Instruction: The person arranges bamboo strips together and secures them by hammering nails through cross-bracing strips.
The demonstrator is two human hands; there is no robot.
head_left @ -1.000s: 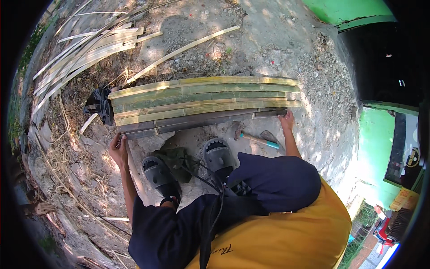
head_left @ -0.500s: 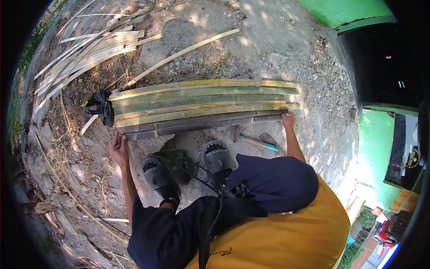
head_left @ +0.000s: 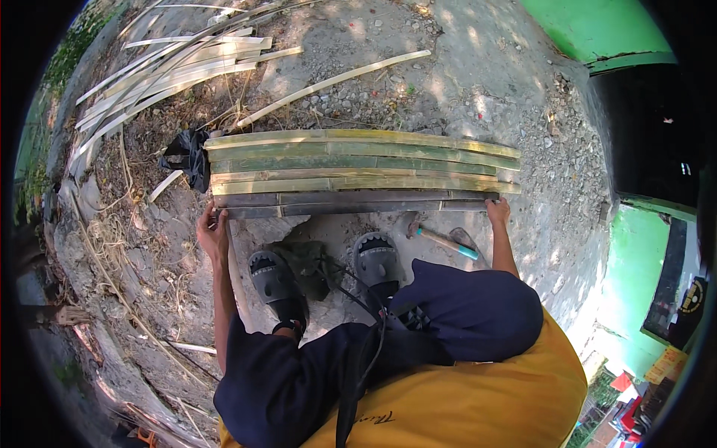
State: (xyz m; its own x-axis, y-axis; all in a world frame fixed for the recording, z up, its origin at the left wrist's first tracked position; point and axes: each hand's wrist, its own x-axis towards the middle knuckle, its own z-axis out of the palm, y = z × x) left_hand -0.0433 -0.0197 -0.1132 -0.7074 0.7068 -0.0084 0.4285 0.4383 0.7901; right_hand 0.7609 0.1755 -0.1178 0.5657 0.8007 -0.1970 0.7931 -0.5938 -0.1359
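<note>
Several split bamboo strips, green and yellowish, lie side by side as a flat row (head_left: 358, 160) on the ground before me. Along the near edge of that row run two dark bamboo strips (head_left: 358, 205), close against the lighter ones. My left hand (head_left: 213, 231) is closed at their left end, with thumb and fingertips on the nearest strip. At the right end, my right hand (head_left: 498, 212) pinches the tip of the dark strips with bent fingers. Which of the two it grips is partly hidden.
A black plastic bag (head_left: 190, 158) sits by the row's left end. Pale bamboo strips (head_left: 179, 78) are piled at the far left, and one long strip (head_left: 336, 79) slants beyond the row. A tool with a wooden handle (head_left: 441, 239) lies near my sandals (head_left: 377, 261). Green walls (head_left: 635, 261) stand at right.
The dark strips now lie straighter and closer along the lighter row. Both hands have stayed at their ends. The whole view has shifted slightly, so everything appears further right.
</note>
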